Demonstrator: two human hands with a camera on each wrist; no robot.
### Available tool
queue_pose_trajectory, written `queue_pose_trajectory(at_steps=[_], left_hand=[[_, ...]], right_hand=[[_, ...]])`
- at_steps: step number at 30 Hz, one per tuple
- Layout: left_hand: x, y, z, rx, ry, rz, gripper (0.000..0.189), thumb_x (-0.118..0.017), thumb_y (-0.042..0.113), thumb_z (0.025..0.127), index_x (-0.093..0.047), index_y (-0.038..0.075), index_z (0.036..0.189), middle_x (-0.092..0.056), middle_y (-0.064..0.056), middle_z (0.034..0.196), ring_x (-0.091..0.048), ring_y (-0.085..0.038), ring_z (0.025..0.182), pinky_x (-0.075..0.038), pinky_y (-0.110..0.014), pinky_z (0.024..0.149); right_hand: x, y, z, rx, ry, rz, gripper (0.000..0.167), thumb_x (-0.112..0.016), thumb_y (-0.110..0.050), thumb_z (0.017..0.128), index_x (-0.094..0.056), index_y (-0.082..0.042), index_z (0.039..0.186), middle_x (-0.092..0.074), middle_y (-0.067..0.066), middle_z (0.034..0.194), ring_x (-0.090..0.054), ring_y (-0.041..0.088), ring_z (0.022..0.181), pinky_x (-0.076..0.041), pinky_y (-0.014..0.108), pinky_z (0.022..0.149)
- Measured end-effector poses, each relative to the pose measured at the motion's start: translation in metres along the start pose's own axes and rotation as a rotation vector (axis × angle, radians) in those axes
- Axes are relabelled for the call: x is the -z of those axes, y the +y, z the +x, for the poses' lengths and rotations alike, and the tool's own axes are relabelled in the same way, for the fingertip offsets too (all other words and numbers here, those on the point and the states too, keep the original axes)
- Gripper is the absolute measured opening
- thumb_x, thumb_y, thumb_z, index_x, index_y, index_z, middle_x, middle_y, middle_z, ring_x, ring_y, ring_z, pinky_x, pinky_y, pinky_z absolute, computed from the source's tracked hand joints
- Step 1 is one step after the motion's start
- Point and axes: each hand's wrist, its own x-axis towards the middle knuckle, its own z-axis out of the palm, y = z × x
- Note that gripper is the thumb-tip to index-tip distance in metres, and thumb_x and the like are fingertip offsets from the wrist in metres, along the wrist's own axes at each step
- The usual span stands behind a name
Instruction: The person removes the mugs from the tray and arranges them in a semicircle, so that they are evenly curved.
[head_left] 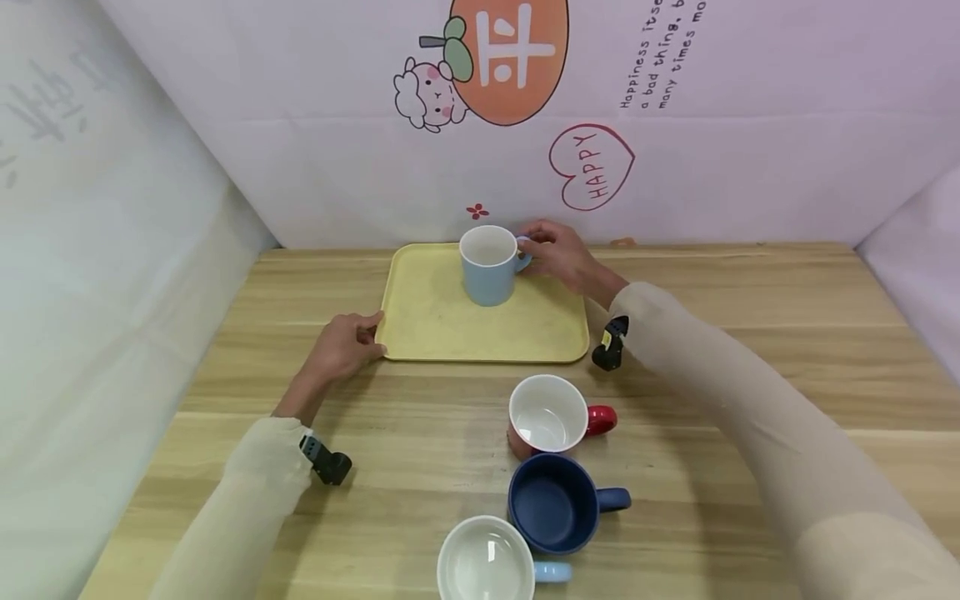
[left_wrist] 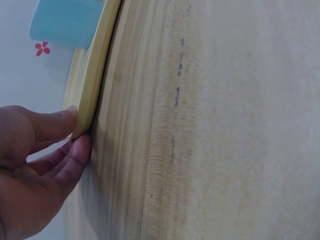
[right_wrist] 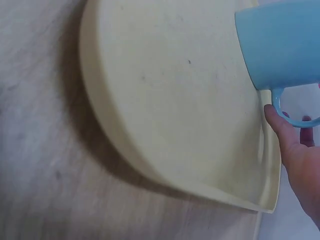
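Observation:
A light blue mug (head_left: pixel 489 279) with a pale inside stands upright on the yellow tray (head_left: pixel 431 325), toward its back edge. My right hand (head_left: pixel 558 254) is at the mug's handle (right_wrist: pixel 278 102), with the thumb on the near side and fingertips behind it. My left hand (head_left: pixel 345 346) grips the tray's left edge near its front corner. In the left wrist view, the thumb of the left hand (left_wrist: pixel 35 165) lies over the rim and the fingers sit below it.
In front of the tray, a red mug (head_left: pixel 549 414), a dark blue mug (head_left: pixel 553 504) and a white-lined mug (head_left: pixel 486 562) with a light blue handle stand close together on the wooden table (head_left: pixel 750 333). A printed white cloth (head_left: pixel 337 167) hangs behind the tray.

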Motion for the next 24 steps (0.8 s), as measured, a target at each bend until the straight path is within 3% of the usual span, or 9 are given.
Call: queue_pose_trajectory(at_steps=[9,16,24], left_hand=[[0.001,0.001,0.000,0.012,-0.005,-0.011,0.057,-0.073,-0.005,0.087,-0.050,-0.008,0.138,-0.063,-0.024,0.103,-0.056,-0.024,0.080,-0.044,-0.033,0.068],[0.002,0.001,0.000,0.015,0.001,-0.021,0.057,-0.073,-0.005,0.086,-0.050,-0.008,0.138,-0.063,-0.023,0.101,-0.056,-0.024,0.080,-0.044,-0.032,0.068],[0.001,0.000,0.001,0.010,0.002,-0.019,0.056,-0.074,-0.004,0.086,-0.051,-0.007,0.138,-0.064,-0.024,0.105,-0.057,-0.024,0.081,-0.045,-0.033,0.070]], right_hand=[[0.006,0.000,-0.007,-0.004,-0.035,-0.050,0.020,-0.060,-0.009,0.101,-0.055,0.004,0.115,-0.052,0.017,0.108,-0.054,0.034,0.108,-0.051,0.050,0.090],[0.003,0.005,-0.010,0.000,-0.028,-0.007,0.017,-0.061,-0.007,0.100,-0.056,0.004,0.112,-0.052,0.016,0.106,-0.057,0.034,0.103,-0.051,0.050,0.090],[0.003,0.005,-0.015,-0.018,-0.010,0.015,0.013,-0.062,-0.007,0.099,-0.058,0.003,0.106,-0.055,0.015,0.103,-0.055,0.037,0.108,-0.050,0.052,0.090]])
